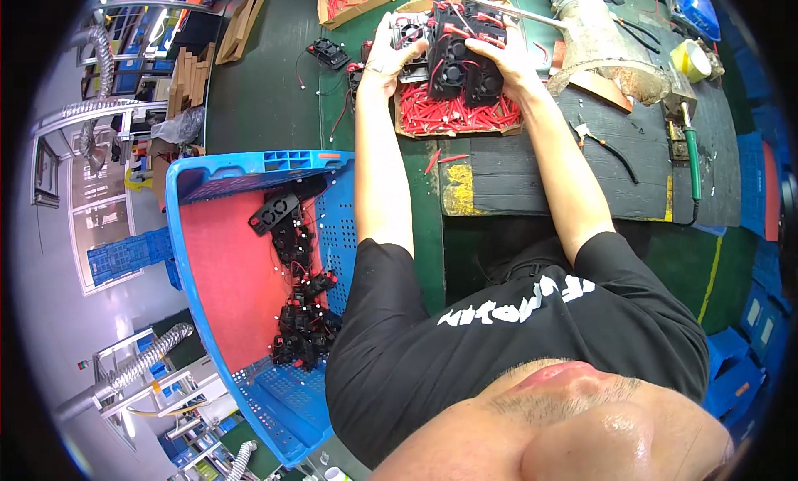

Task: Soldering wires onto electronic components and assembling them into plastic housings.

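Both hands are at the far side of the bench, above a shallow cardboard box (402,122) filled with small red sleeve-like pieces (453,115). My left hand (384,64) curls round the left side of a cluster of small black cooling fans (454,72) with red wires. My right hand (508,64) grips the same cluster from the right, its thumb on top. A lighter, silvery fan piece (409,34) shows beside my left thumb. The fingers under the cluster are hidden. One loose black fan (328,53) with a thin lead lies to the left.
A blue crate (177,232) at left holds many wired black fans (303,315) beside a red sheet. Right of the box lie pliers (611,149), a green-handled soldering iron (692,161) and a fume hose (603,45). Another box of red pieces (332,17) stands behind.
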A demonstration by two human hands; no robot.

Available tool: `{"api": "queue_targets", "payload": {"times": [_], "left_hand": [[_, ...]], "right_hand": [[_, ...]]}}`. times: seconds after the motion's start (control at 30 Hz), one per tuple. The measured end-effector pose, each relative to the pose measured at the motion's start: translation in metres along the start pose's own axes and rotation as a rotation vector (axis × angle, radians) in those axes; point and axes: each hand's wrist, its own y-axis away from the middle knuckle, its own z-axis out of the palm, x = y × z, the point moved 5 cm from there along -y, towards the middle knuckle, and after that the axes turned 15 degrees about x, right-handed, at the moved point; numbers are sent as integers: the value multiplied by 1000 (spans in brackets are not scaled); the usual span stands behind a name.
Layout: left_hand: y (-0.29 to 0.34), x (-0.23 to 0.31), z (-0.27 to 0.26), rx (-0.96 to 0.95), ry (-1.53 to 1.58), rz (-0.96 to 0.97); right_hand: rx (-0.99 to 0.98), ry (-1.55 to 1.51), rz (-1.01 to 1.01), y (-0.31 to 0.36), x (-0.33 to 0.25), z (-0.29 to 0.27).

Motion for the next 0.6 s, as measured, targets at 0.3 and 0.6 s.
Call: {"api": "queue_targets", "payload": {"times": [0.3, 0.6], "left_hand": [[12, 36, 41, -21, -790, 315], [51, 96, 33, 93, -747, 541]], "right_hand": [[-22, 288, -144, -9, 5, -7], [-35, 118, -106, 39, -24, 24]]}}
